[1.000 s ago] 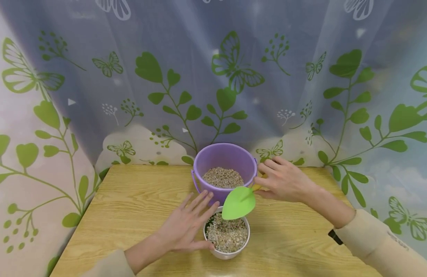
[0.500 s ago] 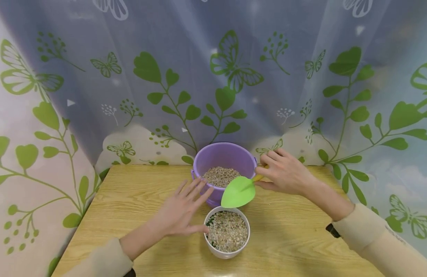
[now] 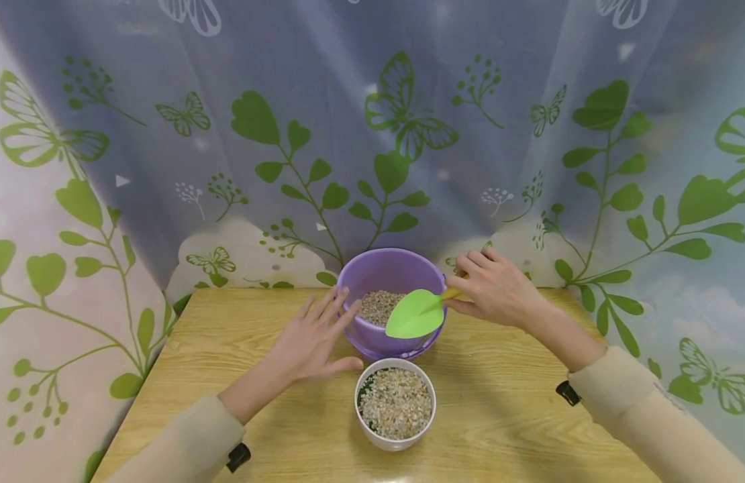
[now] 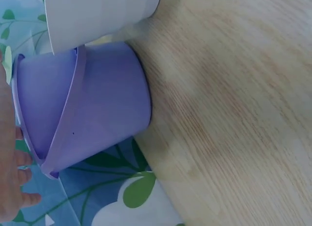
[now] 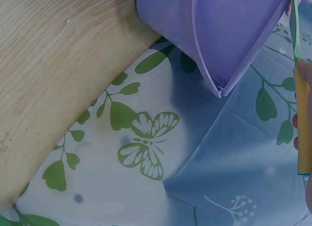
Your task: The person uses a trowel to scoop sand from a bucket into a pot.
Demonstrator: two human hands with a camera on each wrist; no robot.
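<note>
My right hand (image 3: 493,285) grips the yellow handle (image 5: 303,123) of a toy shovel, whose green blade (image 3: 416,315) lies over the front right rim of a purple bucket (image 3: 396,268). Small gravel (image 3: 375,305) covers the bucket's bottom; the blade hides part of it. Spread fingers of my left hand (image 3: 306,342) reach over the bucket's left rim; whether they touch it I cannot tell. In front of the bucket, a white pot (image 3: 394,444) holds pale gravel (image 3: 398,406) with some dark green at its left edge.
Both containers stand on a wooden table (image 3: 258,322). A curtain (image 3: 324,60) printed with leaves and butterflies hangs just behind and at the sides. The purple bucket's bail (image 4: 70,109) is folded down against its wall.
My right hand has raised the shovel from over the white pot back to the purple bucket. My left hand has moved away from the pot, up toward the bucket's left rim.
</note>
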